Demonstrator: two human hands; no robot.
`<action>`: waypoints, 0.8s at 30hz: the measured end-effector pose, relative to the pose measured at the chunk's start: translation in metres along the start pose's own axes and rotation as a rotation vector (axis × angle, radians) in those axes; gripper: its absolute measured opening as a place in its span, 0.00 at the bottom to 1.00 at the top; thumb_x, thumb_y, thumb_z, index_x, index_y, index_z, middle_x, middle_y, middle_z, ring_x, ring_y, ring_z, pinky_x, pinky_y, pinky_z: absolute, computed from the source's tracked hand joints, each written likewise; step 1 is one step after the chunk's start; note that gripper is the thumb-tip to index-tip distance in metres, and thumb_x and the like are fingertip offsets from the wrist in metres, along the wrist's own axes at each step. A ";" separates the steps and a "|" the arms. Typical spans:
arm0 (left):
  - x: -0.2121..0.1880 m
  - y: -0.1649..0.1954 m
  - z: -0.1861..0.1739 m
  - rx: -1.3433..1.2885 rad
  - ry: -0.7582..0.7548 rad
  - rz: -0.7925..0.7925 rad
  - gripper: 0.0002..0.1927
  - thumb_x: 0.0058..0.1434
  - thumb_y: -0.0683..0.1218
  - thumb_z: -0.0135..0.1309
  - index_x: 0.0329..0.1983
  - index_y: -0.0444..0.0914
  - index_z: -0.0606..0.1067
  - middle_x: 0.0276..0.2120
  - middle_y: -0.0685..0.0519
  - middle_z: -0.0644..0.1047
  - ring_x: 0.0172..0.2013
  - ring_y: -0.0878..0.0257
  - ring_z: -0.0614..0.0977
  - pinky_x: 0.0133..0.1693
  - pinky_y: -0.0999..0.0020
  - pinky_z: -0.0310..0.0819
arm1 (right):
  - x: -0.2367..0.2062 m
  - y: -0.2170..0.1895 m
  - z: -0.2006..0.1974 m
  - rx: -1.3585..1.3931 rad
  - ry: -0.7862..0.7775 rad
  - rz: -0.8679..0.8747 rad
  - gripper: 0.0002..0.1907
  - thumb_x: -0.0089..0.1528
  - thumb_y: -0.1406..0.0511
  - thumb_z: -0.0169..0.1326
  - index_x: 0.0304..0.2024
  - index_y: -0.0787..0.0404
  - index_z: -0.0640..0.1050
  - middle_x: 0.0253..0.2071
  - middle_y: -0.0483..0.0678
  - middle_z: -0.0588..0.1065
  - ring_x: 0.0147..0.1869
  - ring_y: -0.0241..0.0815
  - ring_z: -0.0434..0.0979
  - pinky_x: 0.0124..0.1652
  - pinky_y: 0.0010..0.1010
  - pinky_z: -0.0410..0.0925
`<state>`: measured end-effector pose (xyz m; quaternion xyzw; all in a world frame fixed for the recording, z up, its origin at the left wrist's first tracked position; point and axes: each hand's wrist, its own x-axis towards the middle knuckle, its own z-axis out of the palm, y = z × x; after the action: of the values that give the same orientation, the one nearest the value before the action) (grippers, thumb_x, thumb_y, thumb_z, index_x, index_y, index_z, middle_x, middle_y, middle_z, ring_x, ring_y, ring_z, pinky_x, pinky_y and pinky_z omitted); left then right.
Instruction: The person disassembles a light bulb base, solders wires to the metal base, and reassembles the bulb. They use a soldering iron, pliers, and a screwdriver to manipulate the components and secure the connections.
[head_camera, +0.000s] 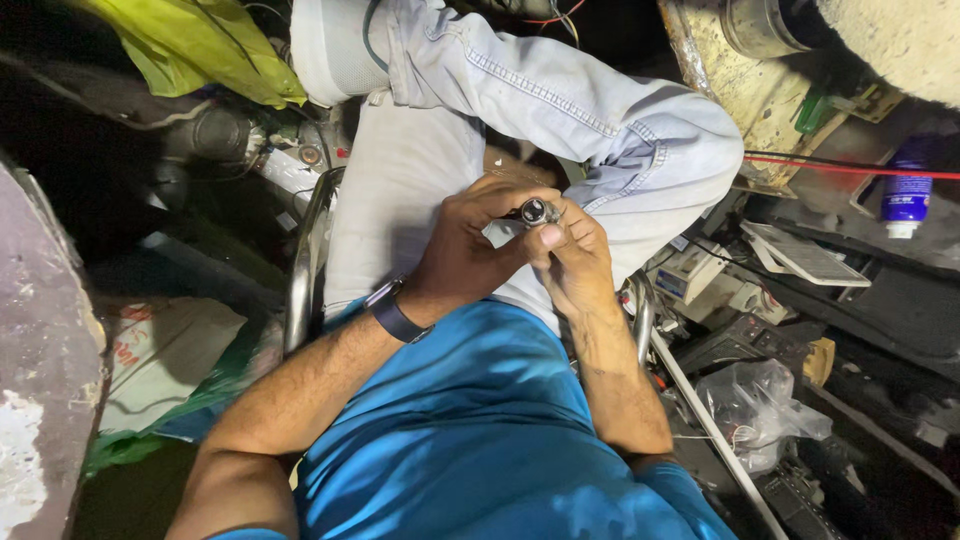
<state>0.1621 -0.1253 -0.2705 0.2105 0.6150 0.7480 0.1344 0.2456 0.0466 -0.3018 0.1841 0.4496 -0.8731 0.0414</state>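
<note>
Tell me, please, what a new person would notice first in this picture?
First, the two hands in the middle: the left hand and the right hand close together around a small dark round metal part, above the pale jeans. Next, the bright blue shirt fills the bottom, and a yellow-green cloth lies top left.

A yellow-green cloth (190, 45), a blue spray can (906, 195) and a clear plastic bag (757, 405) lie around.

A strong light from near the camera falls on the middle of the frame, brightening the shiny blue shirt (470, 420) and pale denim trousers (560, 100). The edges sink into deep shadow, and the cluttered corners look soft and slightly stretched.
</note>
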 end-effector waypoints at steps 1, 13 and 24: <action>-0.001 -0.001 0.001 -0.012 0.014 0.003 0.14 0.63 0.45 0.66 0.50 0.37 0.80 0.46 0.50 0.82 0.51 0.58 0.82 0.56 0.63 0.76 | 0.001 0.002 0.000 -0.001 0.000 -0.039 0.15 0.65 0.62 0.64 0.45 0.66 0.75 0.37 0.44 0.73 0.38 0.31 0.69 0.41 0.22 0.65; -0.001 -0.001 -0.011 -0.023 0.058 0.086 0.13 0.61 0.46 0.70 0.45 0.39 0.79 0.45 0.52 0.82 0.51 0.60 0.82 0.53 0.66 0.79 | -0.005 0.001 0.017 -0.492 0.007 -0.274 0.26 0.68 0.61 0.60 0.63 0.64 0.69 0.58 0.48 0.75 0.60 0.34 0.74 0.61 0.27 0.68; 0.001 0.002 -0.019 0.009 -0.028 0.012 0.14 0.66 0.48 0.63 0.52 0.40 0.81 0.53 0.50 0.79 0.56 0.58 0.77 0.59 0.64 0.72 | -0.014 -0.013 0.034 -0.727 -0.005 -0.249 0.23 0.74 0.52 0.49 0.54 0.66 0.73 0.38 0.44 0.75 0.39 0.30 0.71 0.41 0.24 0.67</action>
<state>0.1527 -0.1417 -0.2714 0.2252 0.6153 0.7428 0.1375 0.2455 0.0255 -0.2693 0.0994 0.7488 -0.6554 -0.0012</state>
